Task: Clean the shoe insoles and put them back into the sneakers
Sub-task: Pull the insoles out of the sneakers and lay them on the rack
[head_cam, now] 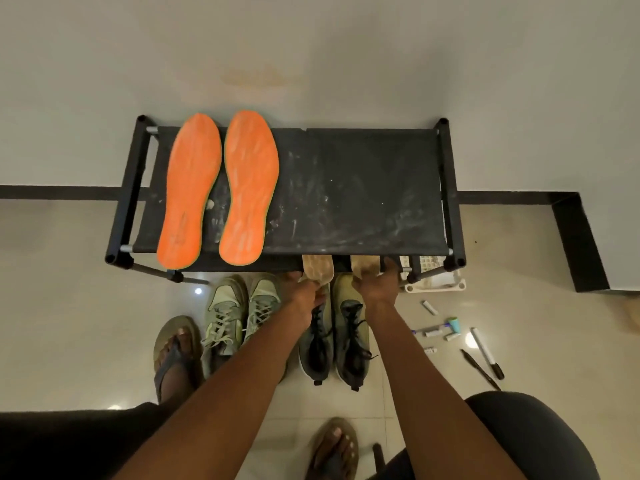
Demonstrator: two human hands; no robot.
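Observation:
Two orange insoles (188, 192) (250, 187) lie side by side on the left of the black shoe rack's dusty top shelf (363, 195). Below its front edge, my left hand (304, 294) grips a beige insole (318, 268) and my right hand (375, 284) grips a second beige insole (363, 265). Both beige insoles stick up from a pair of dark grey and yellow-green sneakers (334, 341) on the floor. A pair of pale green sneakers (239, 313) stands to their left.
Markers, pens and small tubes (450, 332) are scattered on the tiled floor at right, near a white basket (436, 284) under the rack. My sandalled feet (176, 351) (334, 448) stand near the shoes. A dark skirting strip (581, 244) runs along the wall.

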